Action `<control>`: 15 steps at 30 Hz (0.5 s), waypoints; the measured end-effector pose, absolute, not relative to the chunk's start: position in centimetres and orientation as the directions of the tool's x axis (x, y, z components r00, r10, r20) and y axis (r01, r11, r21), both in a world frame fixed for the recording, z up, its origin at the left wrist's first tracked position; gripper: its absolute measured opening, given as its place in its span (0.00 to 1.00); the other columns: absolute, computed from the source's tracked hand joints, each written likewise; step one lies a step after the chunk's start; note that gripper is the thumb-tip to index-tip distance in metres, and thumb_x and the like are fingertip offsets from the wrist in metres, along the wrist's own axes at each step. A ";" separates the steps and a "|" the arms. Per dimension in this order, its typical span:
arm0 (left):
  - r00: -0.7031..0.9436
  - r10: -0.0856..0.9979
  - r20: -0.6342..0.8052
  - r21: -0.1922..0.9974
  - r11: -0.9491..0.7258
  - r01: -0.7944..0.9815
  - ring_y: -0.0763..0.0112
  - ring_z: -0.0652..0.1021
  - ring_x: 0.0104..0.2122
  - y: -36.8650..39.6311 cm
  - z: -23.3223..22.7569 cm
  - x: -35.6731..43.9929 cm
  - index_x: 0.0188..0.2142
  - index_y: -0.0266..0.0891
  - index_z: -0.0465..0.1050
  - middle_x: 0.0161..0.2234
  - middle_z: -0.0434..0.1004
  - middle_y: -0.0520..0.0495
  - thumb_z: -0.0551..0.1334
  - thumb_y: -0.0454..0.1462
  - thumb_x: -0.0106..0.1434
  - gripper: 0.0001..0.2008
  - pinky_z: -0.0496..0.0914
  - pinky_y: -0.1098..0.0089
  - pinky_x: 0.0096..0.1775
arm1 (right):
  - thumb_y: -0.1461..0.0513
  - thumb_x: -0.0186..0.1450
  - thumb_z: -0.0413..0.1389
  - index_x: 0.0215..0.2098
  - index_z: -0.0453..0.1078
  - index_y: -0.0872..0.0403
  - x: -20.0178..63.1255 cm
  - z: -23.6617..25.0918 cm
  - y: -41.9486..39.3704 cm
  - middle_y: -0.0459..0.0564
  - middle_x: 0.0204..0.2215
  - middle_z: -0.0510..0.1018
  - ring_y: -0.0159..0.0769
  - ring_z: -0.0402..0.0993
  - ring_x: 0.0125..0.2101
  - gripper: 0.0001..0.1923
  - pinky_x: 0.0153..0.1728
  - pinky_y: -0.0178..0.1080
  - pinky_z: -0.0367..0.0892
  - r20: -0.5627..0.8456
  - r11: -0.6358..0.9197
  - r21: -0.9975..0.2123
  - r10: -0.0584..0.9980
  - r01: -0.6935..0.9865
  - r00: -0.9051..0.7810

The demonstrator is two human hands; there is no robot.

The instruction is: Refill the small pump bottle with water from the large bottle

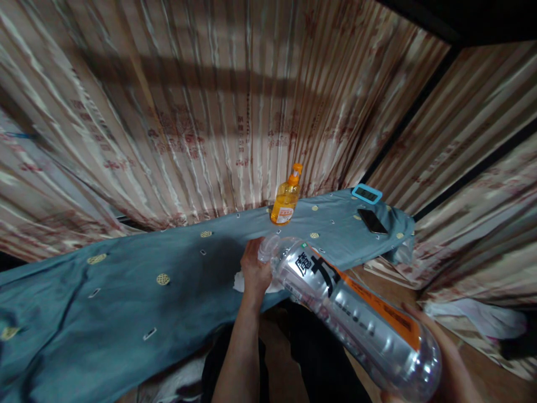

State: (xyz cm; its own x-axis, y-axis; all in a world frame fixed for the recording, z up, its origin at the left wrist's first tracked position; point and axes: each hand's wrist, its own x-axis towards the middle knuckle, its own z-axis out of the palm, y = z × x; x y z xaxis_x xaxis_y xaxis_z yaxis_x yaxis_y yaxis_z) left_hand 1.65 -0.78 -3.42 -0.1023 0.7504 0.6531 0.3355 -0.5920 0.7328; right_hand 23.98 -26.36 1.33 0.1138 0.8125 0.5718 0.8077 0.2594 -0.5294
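Blue-clothed table [126,302] with orange bottle [286,197], phone [372,220], white cloth [240,281]

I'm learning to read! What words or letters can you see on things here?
Big clear bottle: one bold black character, "力"; the one beside it and the orange strip's print are too blurred.
Orange bottle: label too small to read.
Curtain: red printed characters, blurred.

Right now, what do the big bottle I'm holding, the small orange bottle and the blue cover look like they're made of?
Big bottle: clear glossy plastic, likely; you see through it, and it carries a printed orange and grey label.
Small orange bottle: translucent plastic, probably, with an opaque orange cap and yellow liquid inside.
Blue cover: woven cloth, matte, with creases and small stitched-looking patterns.
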 end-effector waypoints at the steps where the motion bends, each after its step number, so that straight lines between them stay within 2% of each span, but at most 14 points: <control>1: -0.105 0.752 0.651 0.736 -0.591 0.331 0.62 0.81 0.35 -0.8 -3.4 1.7 0.39 0.39 0.79 0.33 0.82 0.45 0.63 0.46 0.67 0.12 0.75 0.66 0.38 | 0.57 0.64 0.65 0.75 0.51 0.59 23.9 1.4 -26.3 0.61 0.62 0.73 0.46 0.80 0.52 0.47 0.45 0.32 0.77 0.576 0.262 -0.522 0.810 0.812 0.109; 8: -0.117 0.761 0.638 0.747 -0.574 0.335 0.62 0.81 0.34 -0.8 -3.6 1.7 0.39 0.40 0.79 0.33 0.81 0.46 0.64 0.44 0.66 0.11 0.75 0.66 0.37 | 0.56 0.65 0.65 0.75 0.50 0.62 24.0 1.5 -26.2 0.63 0.61 0.74 0.48 0.80 0.51 0.47 0.45 0.34 0.77 0.590 0.271 -0.493 0.803 0.827 0.089; 15: -0.117 0.773 0.624 0.757 -0.561 0.335 0.61 0.81 0.35 -0.8 -3.5 1.7 0.39 0.39 0.79 0.34 0.82 0.45 0.65 0.45 0.66 0.12 0.75 0.65 0.38 | 0.56 0.65 0.64 0.75 0.51 0.58 23.6 1.8 -26.2 0.61 0.59 0.75 0.47 0.81 0.50 0.46 0.42 0.33 0.79 0.582 0.256 -0.505 0.807 0.824 0.106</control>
